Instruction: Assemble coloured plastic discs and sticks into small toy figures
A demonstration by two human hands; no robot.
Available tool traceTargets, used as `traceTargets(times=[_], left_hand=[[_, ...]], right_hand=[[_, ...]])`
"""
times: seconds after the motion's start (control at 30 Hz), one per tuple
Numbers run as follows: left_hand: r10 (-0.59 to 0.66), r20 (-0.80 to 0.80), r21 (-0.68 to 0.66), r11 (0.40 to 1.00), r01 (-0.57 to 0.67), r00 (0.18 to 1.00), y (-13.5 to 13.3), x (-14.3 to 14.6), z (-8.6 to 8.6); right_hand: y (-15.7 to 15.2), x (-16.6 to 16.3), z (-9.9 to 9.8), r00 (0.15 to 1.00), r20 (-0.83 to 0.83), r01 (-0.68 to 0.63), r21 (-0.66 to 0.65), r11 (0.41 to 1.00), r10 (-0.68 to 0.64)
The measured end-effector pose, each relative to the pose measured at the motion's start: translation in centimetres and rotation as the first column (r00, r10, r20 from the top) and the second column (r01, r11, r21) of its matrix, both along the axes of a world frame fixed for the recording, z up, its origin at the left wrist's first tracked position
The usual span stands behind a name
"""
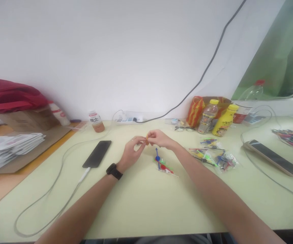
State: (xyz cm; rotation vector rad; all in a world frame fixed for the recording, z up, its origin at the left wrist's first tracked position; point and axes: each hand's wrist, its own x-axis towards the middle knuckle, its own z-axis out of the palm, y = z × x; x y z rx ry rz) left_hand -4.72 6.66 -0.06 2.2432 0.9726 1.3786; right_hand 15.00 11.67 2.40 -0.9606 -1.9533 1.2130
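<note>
- As both forearms reach across a pale green table (136,210), a person's left hand (133,149) and right hand (159,139) meet over its middle.
- Thumbs and fingertips of both hands pinch a small orange-yellow piece (147,139), its exact shape hidden by the grip.
- Just nearer lie a blue plastic piece with a round disc and arrow-like tip (157,158) and a red plastic piece with a round disc (163,167), both loose and untouched.
- To the right, clear plastic packets of multicoloured pieces (228,161) rest well apart from the fingers.
- Work appears partway along: some pieces lie out loose, while others look wrapped; whether the pinched piece is finished cannot be told.
- At left, a black smartphone (97,154) lies plugged into a pale cable (85,175).
</note>
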Motion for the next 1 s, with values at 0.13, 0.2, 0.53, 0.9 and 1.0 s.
traceTargets(times=[0.13, 0.2, 0.53, 0.9, 1.0], left_hand=[[0.029, -0.069, 0.022, 0.999, -0.027, 0.997, 0.3, -0.4, -0.4], [0.048, -0.082, 0.027, 0.999, -0.046, 0.995, 0.5, -0.6, -0.7], [0.227, -0.418, 0.065, 0.973, -0.22, 0.88, 2.8, -1.8, -2.6], [0.297, -0.286, 0.086, 0.955, -0.285, 0.911, 2.8, -2.4, -2.5], [0.331, -0.25, 0.046, 0.943, -0.331, 0.91, 2.7, -2.5, -2.3]], right_hand=[[0.0, -0.5, -0.5, 0.999, 0.053, 0.008, 0.042, 0.999, -0.01], [0.3, -0.6, -0.7, 0.993, 0.109, 0.034, 0.083, 0.996, -0.043], [1.5, 3.3, -1.0, 0.817, 0.485, 0.194, 0.281, 0.94, -0.313], [-0.8, 2.5, 2.4, 0.683, 0.595, -0.49, -0.057, 0.87, 0.424], [-0.5, 2.7, 2.1, 0.692, 0.622, -0.448, -0.029, 0.894, 0.367]])
